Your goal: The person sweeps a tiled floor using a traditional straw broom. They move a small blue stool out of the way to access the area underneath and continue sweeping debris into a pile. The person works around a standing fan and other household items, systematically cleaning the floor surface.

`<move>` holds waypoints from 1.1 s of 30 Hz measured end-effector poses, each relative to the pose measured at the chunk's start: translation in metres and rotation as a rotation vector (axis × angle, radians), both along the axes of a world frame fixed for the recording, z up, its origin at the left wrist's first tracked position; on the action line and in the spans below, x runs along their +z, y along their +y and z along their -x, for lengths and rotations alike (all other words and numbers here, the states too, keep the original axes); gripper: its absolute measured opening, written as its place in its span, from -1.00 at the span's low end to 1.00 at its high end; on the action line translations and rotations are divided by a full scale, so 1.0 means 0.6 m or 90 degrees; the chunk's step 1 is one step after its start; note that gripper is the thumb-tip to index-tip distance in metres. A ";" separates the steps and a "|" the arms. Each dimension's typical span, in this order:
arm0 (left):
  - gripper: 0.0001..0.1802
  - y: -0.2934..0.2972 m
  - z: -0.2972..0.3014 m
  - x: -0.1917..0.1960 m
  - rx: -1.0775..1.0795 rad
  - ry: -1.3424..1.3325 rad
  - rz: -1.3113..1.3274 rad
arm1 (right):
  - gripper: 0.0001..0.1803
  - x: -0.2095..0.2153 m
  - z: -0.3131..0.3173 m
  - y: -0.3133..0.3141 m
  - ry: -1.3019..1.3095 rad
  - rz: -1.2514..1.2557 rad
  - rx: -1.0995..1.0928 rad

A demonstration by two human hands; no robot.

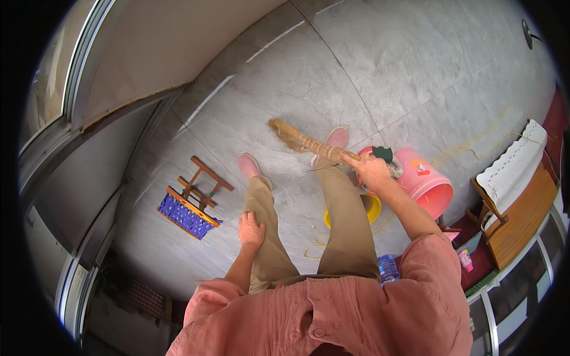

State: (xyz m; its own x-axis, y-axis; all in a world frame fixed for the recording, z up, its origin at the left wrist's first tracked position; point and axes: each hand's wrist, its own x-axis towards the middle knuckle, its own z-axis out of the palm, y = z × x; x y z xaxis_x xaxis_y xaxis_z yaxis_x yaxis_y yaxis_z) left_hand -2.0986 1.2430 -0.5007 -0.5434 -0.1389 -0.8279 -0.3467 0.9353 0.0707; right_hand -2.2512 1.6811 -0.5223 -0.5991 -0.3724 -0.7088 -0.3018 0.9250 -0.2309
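My right hand (374,172) is closed around the handle of a straw hand broom (306,142). The broom slants away to the left, its bristle end near the floor between and beyond my pink shoes. Bent over my left trouser leg near the knee, my left hand (252,231) lies with its fingers spread and holds nothing. Just right of the broom hand lies a pink bucket (436,193) tipped on its side. Beside it are a dark green piece (383,154) and a red rim, both partly covered by my hand. A yellow bucket (373,209) shows behind my right leg.
A folding stool with blue patterned fabric (187,215) lies on the grey floor (285,65) to my left. At the right stand a wooden bench (522,216) and a white lace cloth (513,166). Thin yellow cord (460,145) trails nearby. A door frame (74,127) edges the left.
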 end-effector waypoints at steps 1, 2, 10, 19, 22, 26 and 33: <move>-0.25 0.011 0.008 0.008 0.027 -0.035 0.014 | -0.30 -0.017 0.014 0.017 0.005 -0.011 0.005; -0.14 0.022 0.018 0.024 0.051 -0.072 0.027 | -0.31 -0.029 0.024 0.037 0.006 -0.022 0.007; 0.31 0.124 0.165 0.170 0.151 -0.156 0.071 | -0.39 0.033 0.058 0.394 0.084 -0.201 -0.507; 0.29 0.262 0.304 0.125 -0.103 -0.160 0.020 | -0.28 0.037 0.151 0.174 0.099 0.030 -0.467; 0.19 0.259 0.380 0.125 -0.128 -0.132 0.012 | -0.28 -0.012 0.248 0.020 0.024 0.087 -0.314; 0.14 0.245 0.453 0.114 -0.161 -0.141 -0.011 | -0.34 -0.073 0.380 -0.024 0.069 0.042 -0.186; 0.15 0.219 0.516 0.103 -0.181 -0.171 -0.018 | -0.38 -0.020 0.356 0.308 0.145 -0.145 -0.612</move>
